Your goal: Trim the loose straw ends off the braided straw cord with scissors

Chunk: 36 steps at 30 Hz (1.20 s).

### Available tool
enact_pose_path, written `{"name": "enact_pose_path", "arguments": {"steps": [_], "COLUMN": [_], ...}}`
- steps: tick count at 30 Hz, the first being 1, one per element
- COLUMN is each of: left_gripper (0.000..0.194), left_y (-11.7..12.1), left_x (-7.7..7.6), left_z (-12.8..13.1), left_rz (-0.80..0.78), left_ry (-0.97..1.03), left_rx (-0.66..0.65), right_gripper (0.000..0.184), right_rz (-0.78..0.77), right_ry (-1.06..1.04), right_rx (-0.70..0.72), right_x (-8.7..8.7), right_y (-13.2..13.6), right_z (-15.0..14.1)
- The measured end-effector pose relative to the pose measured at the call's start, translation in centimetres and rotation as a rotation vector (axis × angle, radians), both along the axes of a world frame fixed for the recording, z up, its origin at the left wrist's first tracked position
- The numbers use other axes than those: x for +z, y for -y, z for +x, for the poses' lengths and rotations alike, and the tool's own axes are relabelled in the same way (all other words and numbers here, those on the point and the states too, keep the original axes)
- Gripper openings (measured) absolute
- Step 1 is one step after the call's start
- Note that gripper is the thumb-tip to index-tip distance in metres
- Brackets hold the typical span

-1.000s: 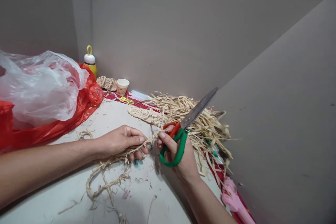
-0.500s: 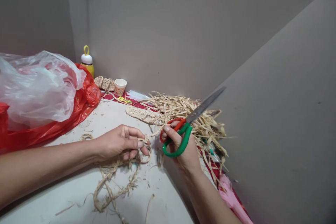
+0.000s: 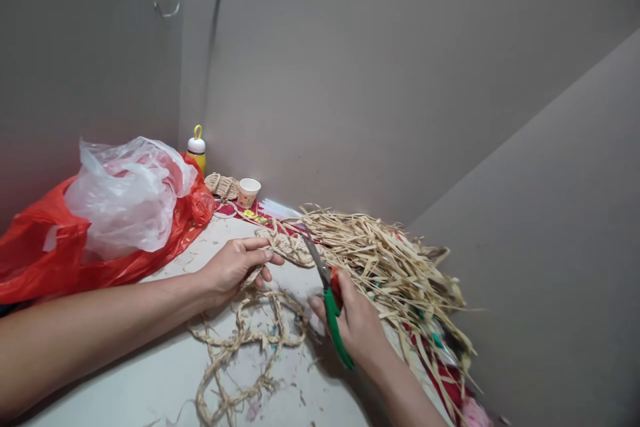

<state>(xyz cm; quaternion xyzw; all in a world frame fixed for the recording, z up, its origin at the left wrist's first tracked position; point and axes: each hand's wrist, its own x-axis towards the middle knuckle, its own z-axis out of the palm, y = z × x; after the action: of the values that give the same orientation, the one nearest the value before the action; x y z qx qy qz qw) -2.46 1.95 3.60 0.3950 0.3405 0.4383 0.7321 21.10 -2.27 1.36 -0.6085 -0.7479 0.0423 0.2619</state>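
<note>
My left hand [image 3: 239, 268] pinches a braided straw cord between thumb and fingers, though part of the grip is hidden. Loops of the straw cord [image 3: 220, 350] lie in a loose tangle on the pale tabletop [image 3: 150, 360] just below that hand. In my right hand [image 3: 357, 320] is a pair of scissors [image 3: 334, 327] with green and red handles. Its blades look closed and point up and to the left, toward a woven straw sole [image 3: 295, 250] lying behind my hands. The red handle is mostly covered by my fingers.
A heap of dry straw [image 3: 390, 253] covers the right side. At left lies a red plastic bag [image 3: 50, 260] with a clear bag [image 3: 135, 200] on it. A paper cup [image 3: 249, 192], a woven piece [image 3: 223, 185] and a yellow bottle [image 3: 197, 153] stand near the wall.
The scissors have swung from pointing up-right to pointing up-left. My right thumb and fingers have come off the cord they were near. The view has shifted, so the table sits lower.
</note>
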Motion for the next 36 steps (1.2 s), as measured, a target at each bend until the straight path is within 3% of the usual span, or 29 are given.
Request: {"name": "enact_pose_path", "arguments": {"steps": [4, 11, 22, 36], "left_gripper": [0.028, 0.041, 0.04, 0.04], "left_y": [0.0, 0.17, 0.18, 0.17], "left_x": [-0.06, -0.5, -0.69, -0.21], "left_z": [-0.1, 0.27, 0.36, 0.06], "left_rz": [0.066, 0.082, 0.061, 0.046], "left_ry": [-0.06, -0.13, -0.128, -0.146], "left_rx": [0.008, 0.052, 0.037, 0.032], "right_gripper": [0.028, 0.021, 0.029, 0.038], "right_rz": [0.026, 0.111, 0.319, 0.299], "right_ry": [0.236, 0.374, 0.421, 0.481], "right_rx": [-0.033, -0.088, -0.11, -0.159], "right_x": [-0.36, -0.42, -1.08, -0.63], "right_y": [-0.08, -0.26, -0.48, -0.26], "right_z": [-0.1, 0.14, 0.7, 0.69]}}
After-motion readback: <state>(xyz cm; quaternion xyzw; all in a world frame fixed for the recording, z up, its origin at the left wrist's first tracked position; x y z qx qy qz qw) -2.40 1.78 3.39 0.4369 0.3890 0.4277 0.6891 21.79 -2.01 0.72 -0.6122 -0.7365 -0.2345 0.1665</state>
